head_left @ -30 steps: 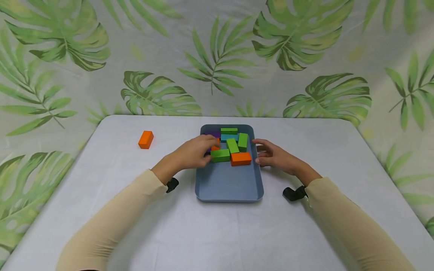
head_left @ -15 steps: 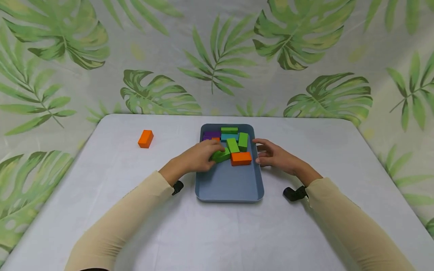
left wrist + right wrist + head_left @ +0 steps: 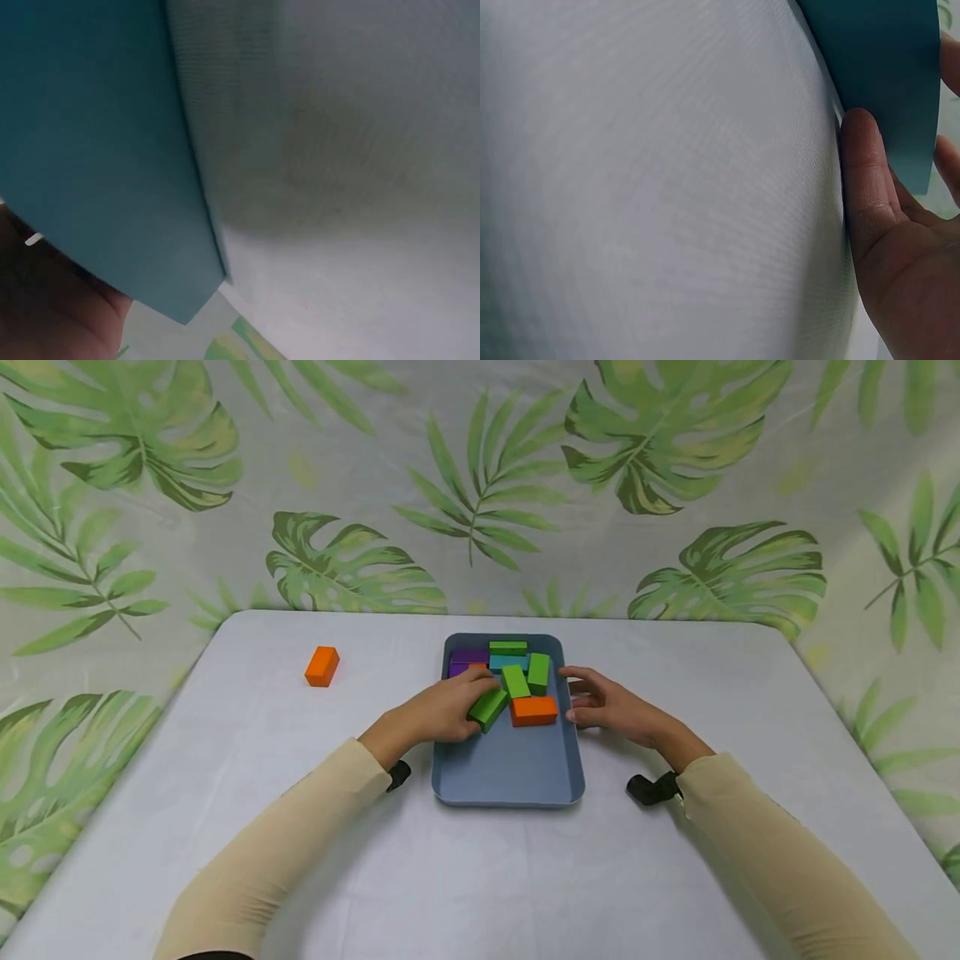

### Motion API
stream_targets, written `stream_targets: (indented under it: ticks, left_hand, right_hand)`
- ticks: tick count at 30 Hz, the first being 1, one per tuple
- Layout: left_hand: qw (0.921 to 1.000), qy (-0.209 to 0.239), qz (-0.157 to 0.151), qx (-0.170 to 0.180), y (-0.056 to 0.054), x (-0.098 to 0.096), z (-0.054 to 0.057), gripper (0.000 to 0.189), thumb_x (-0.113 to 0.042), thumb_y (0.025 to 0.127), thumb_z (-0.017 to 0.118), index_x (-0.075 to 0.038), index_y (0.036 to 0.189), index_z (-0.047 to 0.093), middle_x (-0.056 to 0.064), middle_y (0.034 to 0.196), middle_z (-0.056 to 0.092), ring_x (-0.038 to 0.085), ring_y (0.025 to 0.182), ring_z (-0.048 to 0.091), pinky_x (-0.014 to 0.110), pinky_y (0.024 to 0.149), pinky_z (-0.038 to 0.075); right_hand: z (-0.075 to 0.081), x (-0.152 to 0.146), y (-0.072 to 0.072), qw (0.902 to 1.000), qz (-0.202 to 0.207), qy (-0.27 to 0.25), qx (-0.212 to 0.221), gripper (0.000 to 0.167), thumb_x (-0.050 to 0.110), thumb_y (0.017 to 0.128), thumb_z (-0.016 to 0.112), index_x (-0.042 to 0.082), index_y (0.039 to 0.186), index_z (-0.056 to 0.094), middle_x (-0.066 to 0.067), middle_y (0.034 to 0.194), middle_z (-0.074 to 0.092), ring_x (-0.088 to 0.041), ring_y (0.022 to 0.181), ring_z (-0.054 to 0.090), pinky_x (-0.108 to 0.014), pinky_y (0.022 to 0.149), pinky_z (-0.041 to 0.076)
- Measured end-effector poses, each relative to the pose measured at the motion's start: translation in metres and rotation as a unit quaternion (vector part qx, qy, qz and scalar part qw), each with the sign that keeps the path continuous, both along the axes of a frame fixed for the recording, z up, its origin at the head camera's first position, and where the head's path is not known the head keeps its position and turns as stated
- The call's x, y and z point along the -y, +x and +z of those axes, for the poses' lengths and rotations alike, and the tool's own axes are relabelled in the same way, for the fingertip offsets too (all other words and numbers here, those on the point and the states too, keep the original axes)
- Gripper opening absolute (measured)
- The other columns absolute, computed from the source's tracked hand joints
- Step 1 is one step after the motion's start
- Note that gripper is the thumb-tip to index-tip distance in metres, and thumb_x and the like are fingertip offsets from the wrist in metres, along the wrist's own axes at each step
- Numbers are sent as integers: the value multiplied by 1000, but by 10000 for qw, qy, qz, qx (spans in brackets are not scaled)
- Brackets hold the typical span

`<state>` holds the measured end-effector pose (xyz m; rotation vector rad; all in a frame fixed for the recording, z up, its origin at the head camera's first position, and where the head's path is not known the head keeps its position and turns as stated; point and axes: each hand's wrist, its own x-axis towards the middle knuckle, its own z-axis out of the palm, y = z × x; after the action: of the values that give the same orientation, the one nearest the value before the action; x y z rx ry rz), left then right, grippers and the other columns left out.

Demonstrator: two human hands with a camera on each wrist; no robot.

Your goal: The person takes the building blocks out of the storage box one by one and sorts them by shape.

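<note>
A blue-grey tray [image 3: 510, 777] holds several coloured blocks. My left hand [image 3: 442, 708] reaches over its left rim and pinches a green block [image 3: 489, 708], which lies at a slant between thumb and fingers. Close to that block are another green block [image 3: 515, 681] and an orange block [image 3: 534, 711]. Beside the tray's right wall is my right hand [image 3: 618, 706], its relaxed fingertips touching the rim. In the right wrist view, the thumb [image 3: 866, 165] lies along the outer wall. The left wrist view shows mostly the tray's outer side [image 3: 112, 165], hiding the pinched block.
Purple blocks [image 3: 470, 657], a teal block [image 3: 508, 663] and more green blocks [image 3: 537, 673] fill the tray's far end. A lone orange block [image 3: 322, 667] lies on the white table [image 3: 480, 885] to the left. A leaf-patterned cloth [image 3: 480, 460] hangs behind.
My left hand has come slightly toward me and right, turning the green block from level to slanted. Purple blocks behind it show more. My right hand has stayed at the tray.
</note>
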<state>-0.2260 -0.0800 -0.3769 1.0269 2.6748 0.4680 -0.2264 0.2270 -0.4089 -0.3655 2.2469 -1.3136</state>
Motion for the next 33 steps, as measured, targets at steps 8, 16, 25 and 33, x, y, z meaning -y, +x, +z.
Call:
stream_targets:
  ticks: [8, 16, 25, 33]
  left_hand:
    - [9999, -47, 18, 130, -4, -1, -3, 66, -15, 90, 69, -10, 150, 42, 11, 155, 41, 27, 132, 51, 43, 116, 41]
    - [9998, -58, 42, 162, -5, 0, -6, 70, -22, 89, 73, -12, 151, 41, 11, 152, 42, 25, 123, 53, 42, 112, 44]
    - [10000, 68, 23, 49, -3, 0, -9, 65, -22, 86, 75, -12, 144, 48, 8, 143, 52, 23, 119, 54, 41, 111, 45]
    - [9992, 394, 24, -59, 0, 1, -14, 63, -23, 82, 79, -7, 137, 53, 9, 135, 56, 22, 115, 54, 39, 108, 47]
  right_hand:
    - [0, -2, 0, 10000, -59, -28, 53, 80, 32, 94, 68, 25, 158, 20, -21, 161, 28, -41, 141, 42, -55, 112, 42]
    - [0, -2, 0, 9999, -21, -106, 67, 79, 30, 95, 67, 25, 158, 20, -20, 161, 27, -42, 144, 39, -56, 112, 42]
    - [-1, -2, 2, 10000, 39, -69, 2, 80, 30, 95, 66, 22, 159, 19, -23, 161, 26, -43, 143, 39, -55, 112, 43]
    - [0, -2, 2, 9999, 3, -98, 39, 78, 31, 95, 66, 24, 158, 20, -19, 162, 27, -41, 144, 37, -55, 112, 42]
